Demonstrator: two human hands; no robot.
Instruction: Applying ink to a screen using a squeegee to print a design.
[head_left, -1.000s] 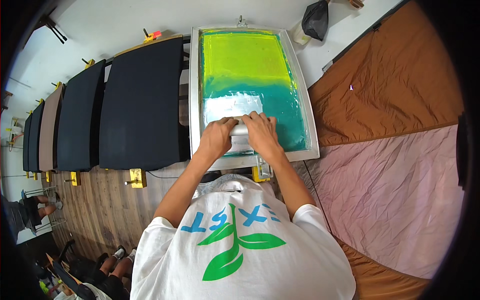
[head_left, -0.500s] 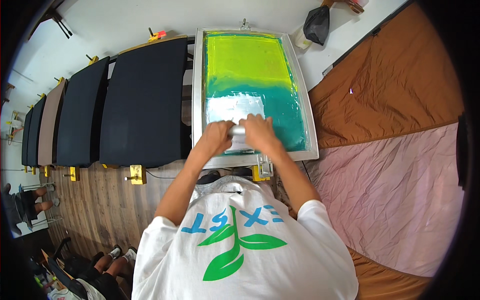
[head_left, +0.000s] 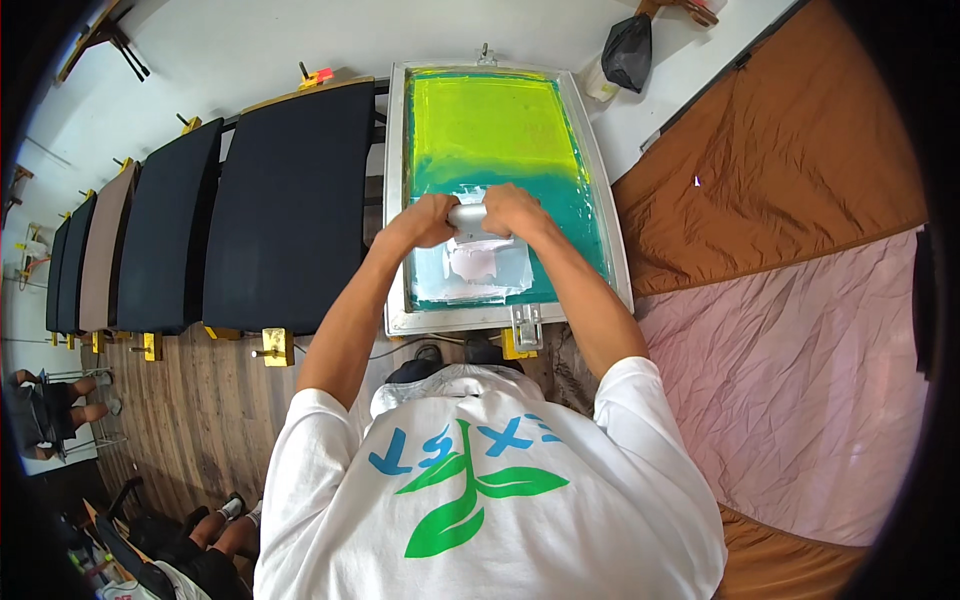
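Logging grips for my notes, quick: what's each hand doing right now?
Left hand: closed, holding the left part of the silver squeegee.
Right hand: closed, holding the right part of the same squeegee.

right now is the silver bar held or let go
Held: the left hand and the right hand curl around the silver bar from either side, over the framed screen.
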